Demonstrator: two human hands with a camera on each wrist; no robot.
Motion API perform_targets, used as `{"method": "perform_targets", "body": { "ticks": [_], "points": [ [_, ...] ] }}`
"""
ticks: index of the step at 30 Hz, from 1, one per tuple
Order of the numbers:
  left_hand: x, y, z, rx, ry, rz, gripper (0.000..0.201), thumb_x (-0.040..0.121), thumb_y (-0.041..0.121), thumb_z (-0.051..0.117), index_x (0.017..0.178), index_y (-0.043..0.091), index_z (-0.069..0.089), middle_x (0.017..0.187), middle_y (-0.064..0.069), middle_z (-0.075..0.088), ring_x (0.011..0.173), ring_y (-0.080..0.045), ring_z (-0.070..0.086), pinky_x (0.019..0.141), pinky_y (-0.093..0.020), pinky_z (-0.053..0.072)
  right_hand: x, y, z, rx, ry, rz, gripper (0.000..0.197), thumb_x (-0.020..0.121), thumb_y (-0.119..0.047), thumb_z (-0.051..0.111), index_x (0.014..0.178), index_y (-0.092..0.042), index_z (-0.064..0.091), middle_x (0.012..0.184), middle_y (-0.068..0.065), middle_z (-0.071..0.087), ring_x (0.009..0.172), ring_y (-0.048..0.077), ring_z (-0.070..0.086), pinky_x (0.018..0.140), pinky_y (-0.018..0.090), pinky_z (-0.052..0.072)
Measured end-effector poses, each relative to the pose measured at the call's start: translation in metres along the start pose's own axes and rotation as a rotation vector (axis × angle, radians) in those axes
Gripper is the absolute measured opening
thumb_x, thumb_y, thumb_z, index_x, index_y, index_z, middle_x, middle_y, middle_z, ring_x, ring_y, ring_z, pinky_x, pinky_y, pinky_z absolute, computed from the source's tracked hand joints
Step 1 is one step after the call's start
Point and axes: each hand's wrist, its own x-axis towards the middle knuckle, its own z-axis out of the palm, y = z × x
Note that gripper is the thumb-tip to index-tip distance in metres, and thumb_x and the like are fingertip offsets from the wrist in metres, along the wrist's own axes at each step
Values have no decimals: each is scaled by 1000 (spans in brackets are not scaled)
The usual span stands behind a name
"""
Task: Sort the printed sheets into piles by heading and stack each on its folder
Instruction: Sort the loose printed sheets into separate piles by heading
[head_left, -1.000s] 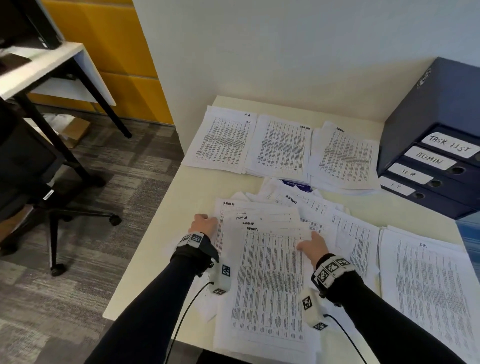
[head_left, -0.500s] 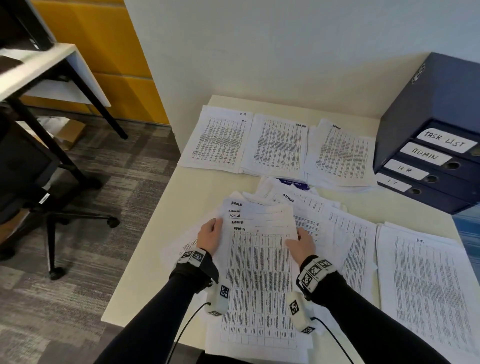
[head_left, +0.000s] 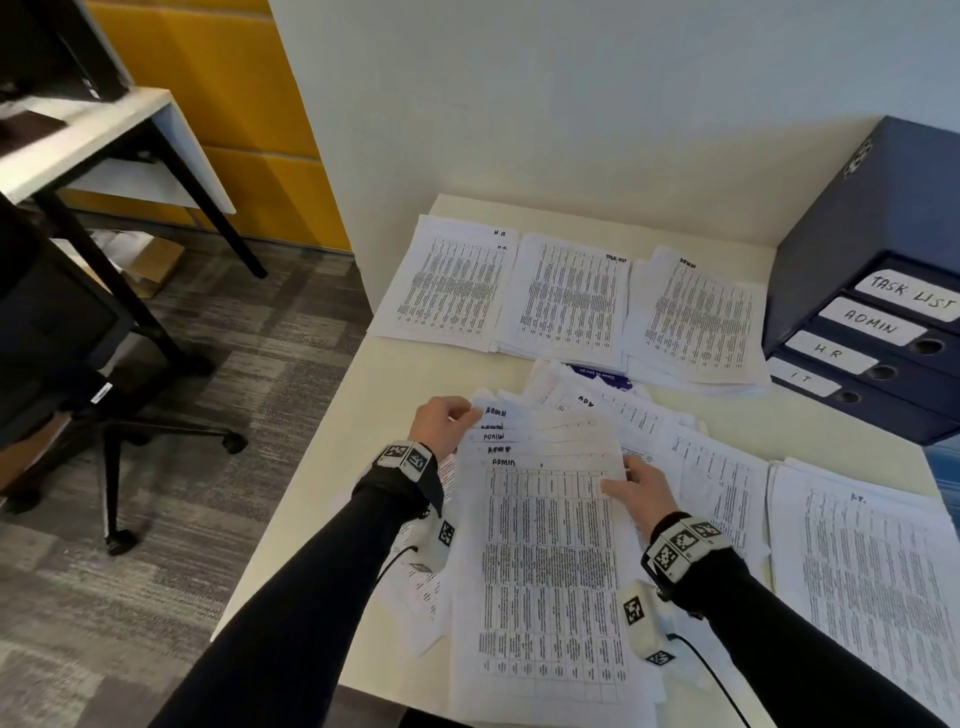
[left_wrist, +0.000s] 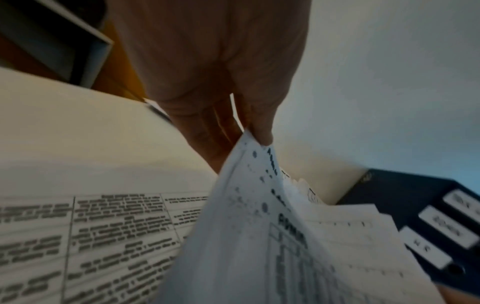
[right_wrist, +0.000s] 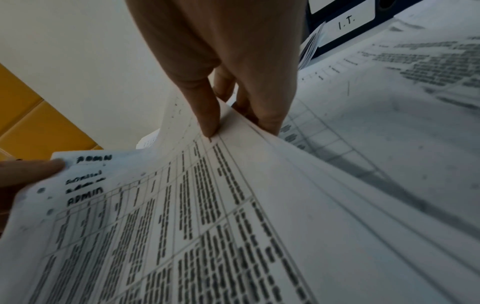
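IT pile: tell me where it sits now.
In the head view, the IT pile lies at the table's near right, right of the right hand, nearer than the stacked binders.

Sheets (head_left: 550, 571): thin white matt paper, black print, handwritten marker headings, flexing where lifted. Table (head_left: 415, 364): smooth cream laminate, faint sheen. Folders (head_left: 878, 322): dark blue board, matt, with white paper labels and metal-ringed finger holes. Sleeves (head_left: 311, 597): black matt cloth. Wristbands (head_left: 405, 457): white plastic with printed black markers. Floor (head_left: 156, 493): grey carpet, rough weave. Wall (head_left: 571, 104): matt white paint. Panel (head_left: 234, 104): yellow, smooth
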Motion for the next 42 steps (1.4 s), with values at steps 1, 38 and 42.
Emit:
{"method": "perform_targets", "body": {
  "ticks": [1, 38, 42],
  "points": [
    [2, -1, 1, -5, -14, -17, 22, 91, 26, 61, 88, 5, 66, 83, -5, 62, 76, -26, 62, 67, -39, 59, 1, 0, -3, -3, 19, -3, 31, 81, 7, 60, 109, -6, 60, 105, 16, 66, 96, 31, 62, 94, 47, 48],
    [3, -22, 19, -104, -46, -144, 25, 85, 20, 70, 64, 12, 59, 62, -4, 61, 52, -10, 57, 53, -15, 50, 0, 11, -12, -154, 95, 130, 42, 80, -8, 70, 120, -2, 57, 116, 16, 61, 108, 33, 57, 94, 40, 46],
    [3, -25, 21, -109, -26, -140, 30, 83, 22, 71, 60, 15, 56, 61, -2, 60, 54, -14, 58, 64, -26, 52, -6, 8, -5, -178, 166, 100, 33, 81, -10, 68, 113, -2, 62, 109, 17, 65, 99, 30, 59, 83, 32, 46]
  ]
}}
